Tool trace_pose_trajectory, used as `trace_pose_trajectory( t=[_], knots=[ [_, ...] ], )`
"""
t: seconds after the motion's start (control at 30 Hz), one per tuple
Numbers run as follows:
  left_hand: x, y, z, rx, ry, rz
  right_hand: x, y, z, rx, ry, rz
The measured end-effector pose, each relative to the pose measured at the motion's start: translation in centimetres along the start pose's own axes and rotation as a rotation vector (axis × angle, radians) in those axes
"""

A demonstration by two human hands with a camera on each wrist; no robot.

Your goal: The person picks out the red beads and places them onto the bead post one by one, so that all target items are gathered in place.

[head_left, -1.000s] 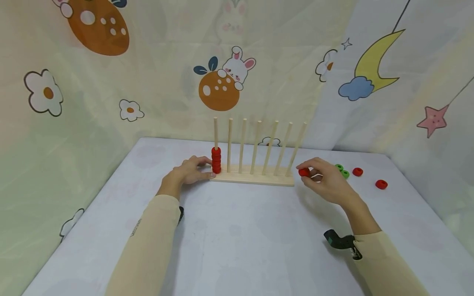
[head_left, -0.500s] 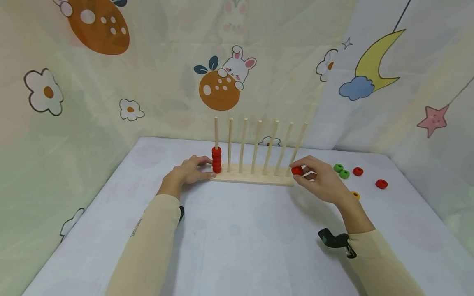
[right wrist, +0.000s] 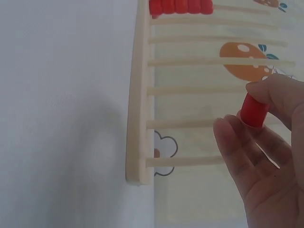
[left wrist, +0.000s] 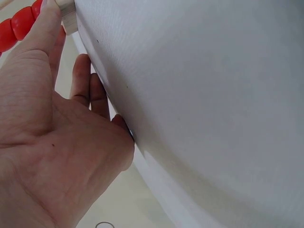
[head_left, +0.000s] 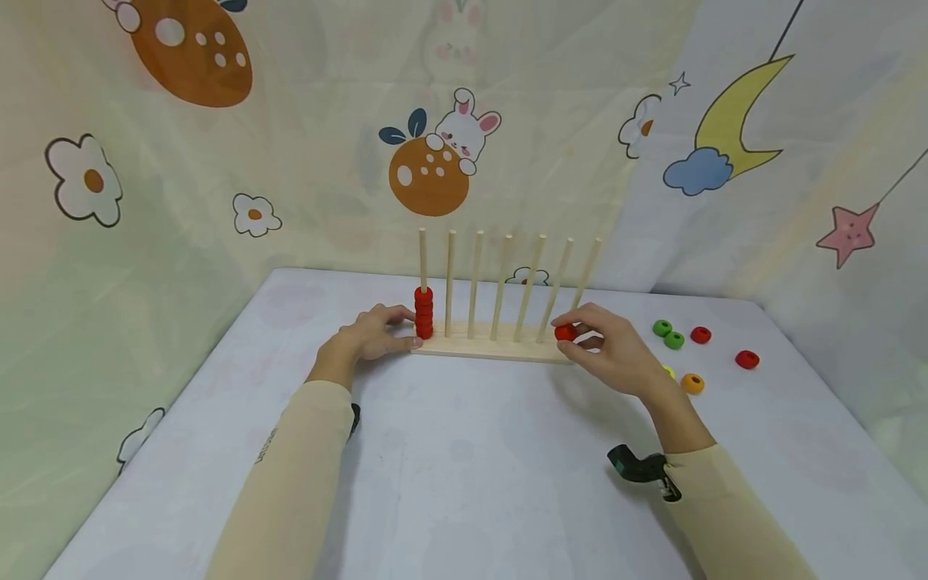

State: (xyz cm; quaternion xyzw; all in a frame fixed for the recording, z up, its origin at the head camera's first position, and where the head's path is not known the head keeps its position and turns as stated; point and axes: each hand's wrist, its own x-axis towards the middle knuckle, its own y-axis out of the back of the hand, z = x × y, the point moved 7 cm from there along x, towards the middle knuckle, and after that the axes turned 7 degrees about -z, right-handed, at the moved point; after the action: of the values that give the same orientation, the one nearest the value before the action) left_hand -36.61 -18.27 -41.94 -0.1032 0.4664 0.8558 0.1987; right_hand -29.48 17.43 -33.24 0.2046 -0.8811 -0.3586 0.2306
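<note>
A wooden bead rack (head_left: 493, 348) with a row of upright pegs stands on the table. Several red beads (head_left: 424, 314) are stacked on its leftmost peg and also show in the right wrist view. My left hand (head_left: 373, 332) holds the left end of the base, thumb at the front and index finger behind; in the left wrist view the thumb lies over the wood end (left wrist: 69, 16). My right hand (head_left: 605, 342) pinches a red bead (right wrist: 254, 111) between thumb and fingers, in front of the pegs at the right end and off them.
Loose beads lie right of the rack: a green bead (head_left: 674, 340) beside another green one, a red bead (head_left: 700, 334), a second red bead (head_left: 747, 359), an orange bead (head_left: 693, 383) and a partly hidden yellow bead (head_left: 669, 371). A printed cloth backdrop (head_left: 326, 145) rises behind the table.
My right hand has moved left with the red bead, from beyond the rack's right end to in front of its right pegs. The orange and yellow beads have come into sight. The left hand stays put.
</note>
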Motion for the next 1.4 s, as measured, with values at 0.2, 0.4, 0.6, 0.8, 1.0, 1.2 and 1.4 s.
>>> trace_pose_trajectory(
  t=[0.2,0.4,0.6,0.8,1.0,1.2,1.4],
  knots=[
    [0.1,0.1,0.4,0.003,-0.002,-0.003,0.3,-0.2,-0.3,0.03,0.018,0.012],
    [0.0,0.0,0.3,0.011,-0.011,0.004,0.8,-0.7,-0.7,0.056,0.019,0.016],
    [0.1,-0.2,0.0,-0.004,-0.014,0.002,1.3,-2.4,-0.9,0.107,0.03,-0.012],
    [0.1,-0.1,-0.2,-0.005,-0.006,0.012,2.1,-3.5,-1.8,0.102,0.078,-0.045],
    [0.0,0.1,0.1,0.004,-0.009,0.013,2.8,-3.6,-2.7,0.09,0.096,-0.051],
    [0.0,0.3,0.2,0.011,-0.018,0.019,3.9,-3.7,-3.5,0.111,0.102,-0.021],
    [0.1,0.2,-0.1,0.012,-0.01,0.016,5.0,-4.6,-4.6,0.15,0.136,-0.021]
  ],
)
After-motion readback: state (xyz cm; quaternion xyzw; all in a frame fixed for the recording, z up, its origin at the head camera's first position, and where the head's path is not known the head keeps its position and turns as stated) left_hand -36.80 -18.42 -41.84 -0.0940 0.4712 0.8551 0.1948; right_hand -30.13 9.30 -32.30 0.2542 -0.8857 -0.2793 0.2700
